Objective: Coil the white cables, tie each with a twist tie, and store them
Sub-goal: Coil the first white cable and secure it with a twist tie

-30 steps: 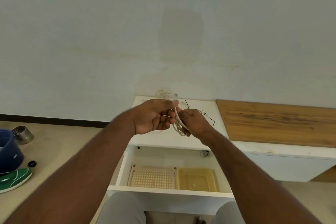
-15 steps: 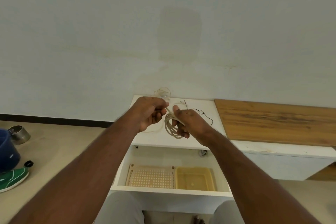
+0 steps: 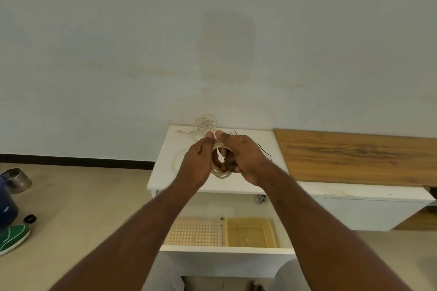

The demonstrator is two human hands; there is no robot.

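Fingers of both hands hide much of the coiled white cable, whose lower loops alone show clearly, hanging between the palms above the white desk. The left hand curls round the coil's left side with its thumb up at the top; the right hand grips the right side, its fingers curled through the loop. Whether a twist tie sits on the coil cannot be told. A loose strand of the same cable trails off over the desk to the left. Behind the hands a second tangle of white cable lies against the wall, partly covered by the thumbs, and thin dark ties peek out to the right — too fine to count. Under the desk top an open drawer holds a perforated tray and a yellowish tub side by side. A wooden board adjoins the desk on the right. On the beige floor at the left edge, cut off by the frame, are a green shoe, a dark blue container and a metal tin.
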